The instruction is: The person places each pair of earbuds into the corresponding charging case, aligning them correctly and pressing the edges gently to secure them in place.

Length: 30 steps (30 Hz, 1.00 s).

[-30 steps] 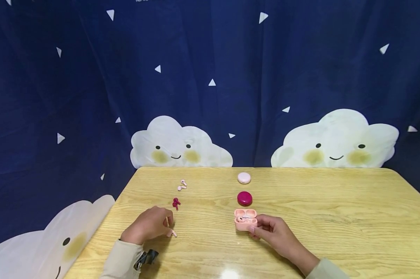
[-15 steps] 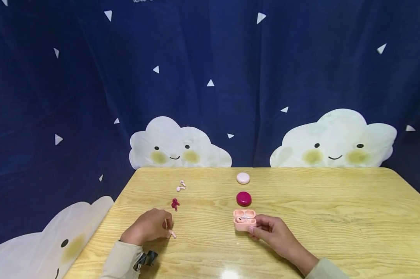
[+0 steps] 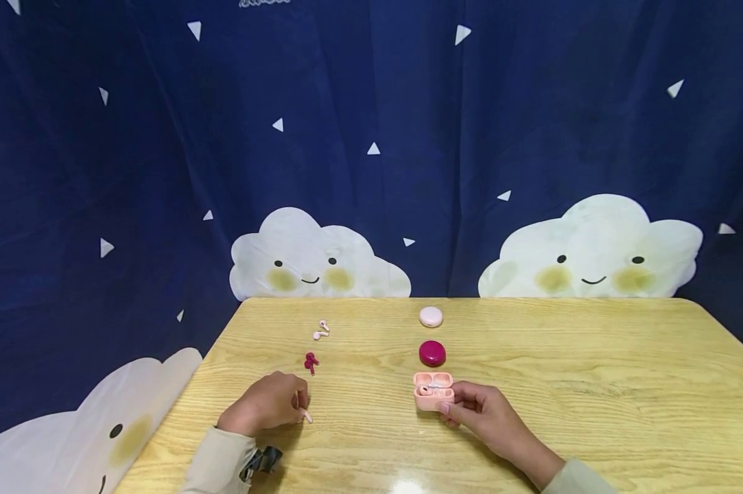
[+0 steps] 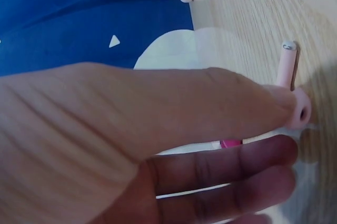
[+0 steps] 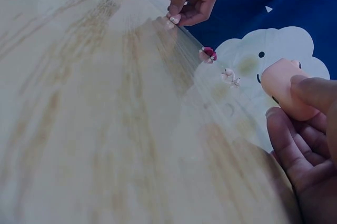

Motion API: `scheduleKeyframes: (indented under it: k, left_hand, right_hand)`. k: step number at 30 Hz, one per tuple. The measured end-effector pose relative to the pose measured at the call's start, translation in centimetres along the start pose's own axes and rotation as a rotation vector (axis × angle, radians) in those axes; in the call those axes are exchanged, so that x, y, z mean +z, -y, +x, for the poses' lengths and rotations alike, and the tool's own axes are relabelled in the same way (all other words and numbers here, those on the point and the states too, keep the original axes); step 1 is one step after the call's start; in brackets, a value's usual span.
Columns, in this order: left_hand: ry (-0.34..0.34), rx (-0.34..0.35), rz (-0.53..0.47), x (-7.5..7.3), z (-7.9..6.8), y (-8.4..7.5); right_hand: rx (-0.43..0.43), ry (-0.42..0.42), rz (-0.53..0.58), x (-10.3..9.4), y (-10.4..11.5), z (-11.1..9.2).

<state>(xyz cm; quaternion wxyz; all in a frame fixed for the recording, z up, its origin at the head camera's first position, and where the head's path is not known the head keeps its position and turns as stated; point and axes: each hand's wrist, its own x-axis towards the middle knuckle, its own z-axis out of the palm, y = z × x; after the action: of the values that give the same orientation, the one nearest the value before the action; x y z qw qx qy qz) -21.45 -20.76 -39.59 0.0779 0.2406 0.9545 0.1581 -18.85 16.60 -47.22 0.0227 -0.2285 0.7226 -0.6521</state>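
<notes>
At the left of the table, my left hand [image 3: 266, 403] pinches a small pink earbud [image 3: 307, 415], its stem poking out past the fingertips. The left wrist view shows the thumb laid against that earbud's head, with the stem [image 4: 287, 66] standing clear of it. My right hand [image 3: 485, 415] grips a peach earbud charging case [image 3: 429, 403] by its right side, thumb on the front. Its lid is flipped up; one earbud [image 3: 425, 390] sits in the left slot. The right wrist view shows the case [image 5: 287, 90] from its side, between thumb and fingers.
Behind the left hand lie a pair of dark magenta earbuds [image 3: 311, 362] and a pair of pale pink earbuds [image 3: 322, 331]. A round magenta case [image 3: 432, 353] and a round pale pink case [image 3: 431, 316] stand behind the peach case, both closed. A blue curtain [image 3: 371, 103] hangs behind the table.
The earbud at my left fingertips has turned, its stem now pointing more toward the front. My right hand and the peach case have stayed in place.
</notes>
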Motion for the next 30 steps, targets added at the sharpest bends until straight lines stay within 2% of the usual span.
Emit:
scheduleKeyframes:
  k: [13, 20, 30]
  left_hand:
    - [0.004, 0.029, 0.029, 0.0, 0.2, -0.5]
    - [0.012, 0.014, 0.034, -0.1, -0.1, -0.7]
    - [-0.040, 0.083, 0.061, -0.6, 0.1, -1.5]
  right_hand:
    - [-0.003, -0.011, -0.002, -0.2, 0.2, -0.1]
    - [-0.018, 0.003, 0.008, -0.1, 0.0, -0.1]
    - [-0.010, -0.006, -0.002, 0.0, -0.1, 0.0]
